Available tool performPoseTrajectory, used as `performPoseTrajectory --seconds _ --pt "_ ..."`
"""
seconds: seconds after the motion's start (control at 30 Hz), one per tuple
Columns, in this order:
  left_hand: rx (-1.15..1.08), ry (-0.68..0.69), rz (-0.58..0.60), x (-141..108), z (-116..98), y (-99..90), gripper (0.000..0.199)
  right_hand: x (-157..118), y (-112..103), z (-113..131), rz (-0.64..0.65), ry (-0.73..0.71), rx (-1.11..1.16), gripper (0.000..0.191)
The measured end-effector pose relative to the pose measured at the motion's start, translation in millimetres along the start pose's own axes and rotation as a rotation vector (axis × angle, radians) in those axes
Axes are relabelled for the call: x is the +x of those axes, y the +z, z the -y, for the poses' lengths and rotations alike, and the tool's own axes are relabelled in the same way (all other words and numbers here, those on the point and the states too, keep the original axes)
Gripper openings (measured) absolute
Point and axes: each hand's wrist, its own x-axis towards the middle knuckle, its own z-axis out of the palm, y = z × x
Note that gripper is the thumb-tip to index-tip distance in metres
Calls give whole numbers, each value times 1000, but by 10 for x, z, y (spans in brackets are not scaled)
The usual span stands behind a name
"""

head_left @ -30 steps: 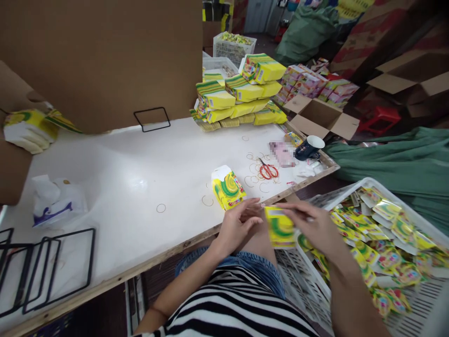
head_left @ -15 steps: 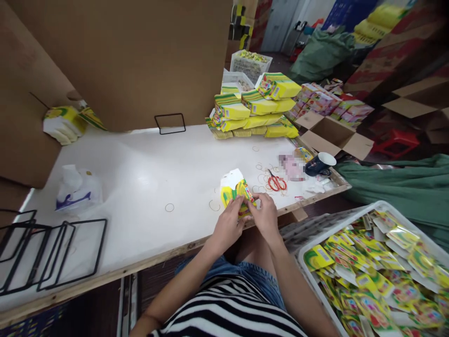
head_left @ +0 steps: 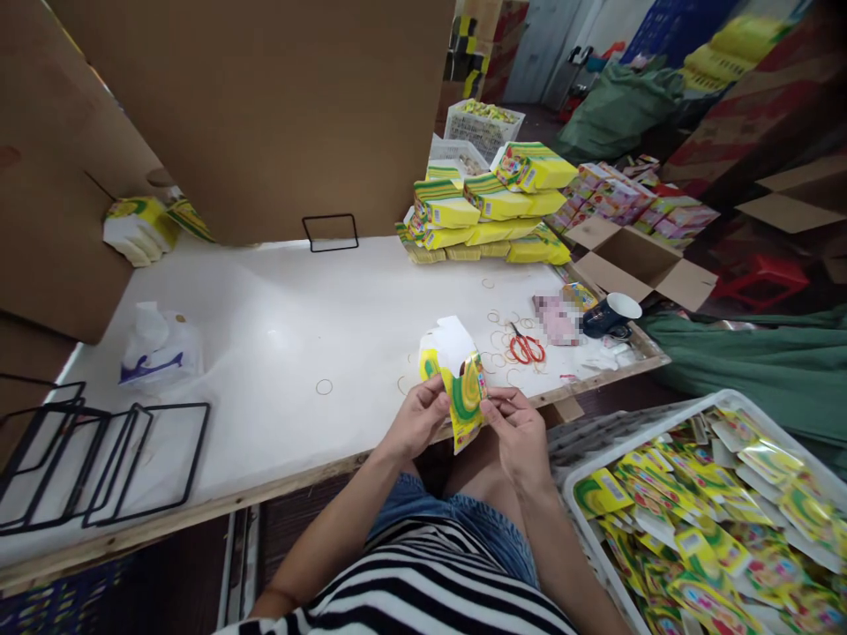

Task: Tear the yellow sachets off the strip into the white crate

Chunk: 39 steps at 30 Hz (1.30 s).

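yellow box (head_left: 430, 362) partly hidden behind packet (head_left: 468, 393)

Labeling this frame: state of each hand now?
Left hand: closed, pinching yellow-green carton by its left edge.
Right hand: closed, pinching that carton's right edge.

Yellow-green printed pack (head_left: 468, 397) — glossy | tilted — held by left fingers (head_left: 433, 384), right fingers (head_left: 498, 416) | at table edge (head_left: 297, 481)

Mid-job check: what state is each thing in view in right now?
Yellow packet: held at both sides
Left hand: pinching its left edge
Right hand: pinching its right edge
Scissors: lying flat, blades too small to judge
Mug: uncovered
Tissue pack: open, tissue sticking out
Cardboard box: flaps spread open
White crate: heaped with packets
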Motion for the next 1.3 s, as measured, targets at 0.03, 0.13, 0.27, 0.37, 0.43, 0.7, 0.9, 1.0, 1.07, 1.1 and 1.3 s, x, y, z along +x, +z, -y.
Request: performPoseTrajectory --seconds 0.03,0.13,0.27,0.37,0.43,0.7,0.9,1.0,1.07,1.1,1.3 --pt "-40 -34 44 -9 -8 14 62 -33 -8 7 25 -6 -21 26" --pt "-100 -62 36 -49 -19 55 59 -90 -44 94 7 -151 -248 19" --pt "-126 -122 41 -120 -54 97 59 -70 -92 340 45 -477 -609 32" --pt "-118 -162 33 -167 -99 113 59 -18 -103 466 265 -568 -661 34" --pt "-112 -166 26 -190 -124 113 58 6 -99 486 303 -593 -625 29" --pt "-115 -221 37 -231 -110 68 60 4 -115 466 362 -558 -626 31" --pt "-78 -205 -20 -238 -125 93 50 43 -78 528 387 -609 -634 7" --pt "-55 -175 -74 -240 -142 102 46 46 -58 527 398 -621 -713 9" --pt "-57 -192 -93 -241 -147 93 47 42 -56 514 387 -612 -753 12" --pt "-55 -204 -99 -240 -148 85 48 40 -58 506 385 -607 -771 14" --pt "-3 -198 -126 -239 -160 38 51 54 -76 499 414 -644 -802 22"
